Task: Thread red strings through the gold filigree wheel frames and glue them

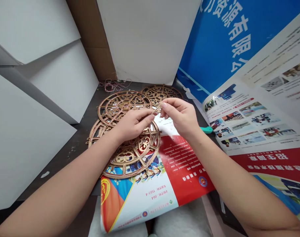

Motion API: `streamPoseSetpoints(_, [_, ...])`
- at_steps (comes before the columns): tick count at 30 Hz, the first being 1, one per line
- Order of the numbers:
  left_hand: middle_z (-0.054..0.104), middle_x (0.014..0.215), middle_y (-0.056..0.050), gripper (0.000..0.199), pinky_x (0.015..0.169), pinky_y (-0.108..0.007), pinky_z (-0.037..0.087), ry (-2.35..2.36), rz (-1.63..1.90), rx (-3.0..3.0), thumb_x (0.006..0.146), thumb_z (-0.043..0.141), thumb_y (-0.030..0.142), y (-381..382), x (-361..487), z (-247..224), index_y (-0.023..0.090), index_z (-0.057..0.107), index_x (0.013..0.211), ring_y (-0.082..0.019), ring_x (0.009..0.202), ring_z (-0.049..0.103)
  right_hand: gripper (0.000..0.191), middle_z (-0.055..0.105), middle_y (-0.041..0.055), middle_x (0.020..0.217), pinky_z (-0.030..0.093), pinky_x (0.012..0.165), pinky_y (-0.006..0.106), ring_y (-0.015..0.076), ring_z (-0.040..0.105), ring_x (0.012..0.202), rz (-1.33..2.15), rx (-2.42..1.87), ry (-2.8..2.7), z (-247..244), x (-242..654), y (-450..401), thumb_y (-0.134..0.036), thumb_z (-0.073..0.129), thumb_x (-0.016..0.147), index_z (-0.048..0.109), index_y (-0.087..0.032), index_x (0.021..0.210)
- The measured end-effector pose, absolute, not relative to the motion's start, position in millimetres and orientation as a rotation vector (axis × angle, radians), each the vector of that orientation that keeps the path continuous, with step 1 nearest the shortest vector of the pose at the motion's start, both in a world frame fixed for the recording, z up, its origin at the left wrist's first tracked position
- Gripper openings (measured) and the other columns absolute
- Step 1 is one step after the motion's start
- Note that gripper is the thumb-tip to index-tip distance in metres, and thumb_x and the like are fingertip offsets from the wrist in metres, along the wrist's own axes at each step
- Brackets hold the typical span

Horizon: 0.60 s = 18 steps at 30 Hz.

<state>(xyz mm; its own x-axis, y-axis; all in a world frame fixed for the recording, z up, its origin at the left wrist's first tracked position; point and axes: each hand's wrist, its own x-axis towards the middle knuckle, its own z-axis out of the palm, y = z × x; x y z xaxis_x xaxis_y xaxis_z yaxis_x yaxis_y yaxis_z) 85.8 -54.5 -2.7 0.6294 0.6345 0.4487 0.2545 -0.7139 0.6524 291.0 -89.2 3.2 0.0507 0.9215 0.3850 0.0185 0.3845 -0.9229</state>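
Left hand (134, 125) and right hand (182, 115) pinching a thin strip (157, 109) on my feed, poster (162, 184) overhanging the table's (78, 144) near edge lol.

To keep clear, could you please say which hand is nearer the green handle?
Right: the right hand is just left of the green handle; the left hand is farther left, over the discs.

Soft light glares off the glossy poster (162, 194); the far brown panel (93, 42) sits dim; wide-angle distortion stretches the edges.
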Motion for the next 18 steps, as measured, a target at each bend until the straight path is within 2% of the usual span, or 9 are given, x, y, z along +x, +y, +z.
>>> streamPoseSetpoints(4, [0.077, 0.091, -0.002, 0.02, 0.08, -0.029, 0.054, 0.666, 0.877, 2.184, 0.103, 0.063, 0.035, -56.8, 86.9, -0.9, 0.02, 0.076, 0.109, -0.017, 0.083, 0.072, 0.015, 0.071, -0.0009, 0.071, 0.051, 0.065, 0.027, 0.0109, 0.061, 0.065, 1.056, -0.844, -1.266, 2.0, 289.2, -88.9, -0.034, 0.08, 0.089, 0.079, -0.02, 0.095])
streamPoseSetpoints(7, [0.078, 0.091, -0.002, 0.02, 0.079, -0.029, 0.055, 0.606, 0.795, 2.075, 0.103, 0.063, 0.035, -57.8, 88.1, 0.3, 0.02, 0.076, 0.106, -0.018, 0.083, 0.072, 0.015, 0.07, -0.0014, 0.071, 0.05, 0.065, 0.026, 0.0104, 0.06, 0.065, 1.128, -0.813, -1.234, 1.5, 287.2, -89.9, -0.033, 0.081, 0.088, 0.079, -0.02, 0.095])
streamPoseSetpoints(14, [0.079, 0.093, -0.005, 0.021, 0.08, -0.031, 0.057, 0.573, 0.72, 1.937, 0.101, 0.065, 0.036, -59.7, 92.5, -0.9, 0.018, 0.076, 0.103, -0.019, 0.083, 0.073, 0.019, 0.068, -0.0012, 0.07, 0.052, 0.066, 0.028, 0.0117, 0.06, 0.065, 1.118, -0.86, -1.244, 4.1, 283.8, -93.5, -0.037, 0.08, 0.086, 0.076, -0.02, 0.092])
streamPoseSetpoints(18, [0.079, 0.093, -0.004, 0.02, 0.082, -0.031, 0.057, 0.582, 0.718, 1.951, 0.1, 0.066, 0.035, -60.7, 94.3, -2.5, 0.019, 0.076, 0.094, -0.02, 0.086, 0.073, 0.017, 0.066, -0.0023, 0.067, 0.051, 0.065, 0.027, 0.0109, 0.058, 0.063, 1.092, -0.86, -1.253, 3.7, 282.2, -93.6, -0.035, 0.079, 0.087, 0.074, -0.02, 0.089])
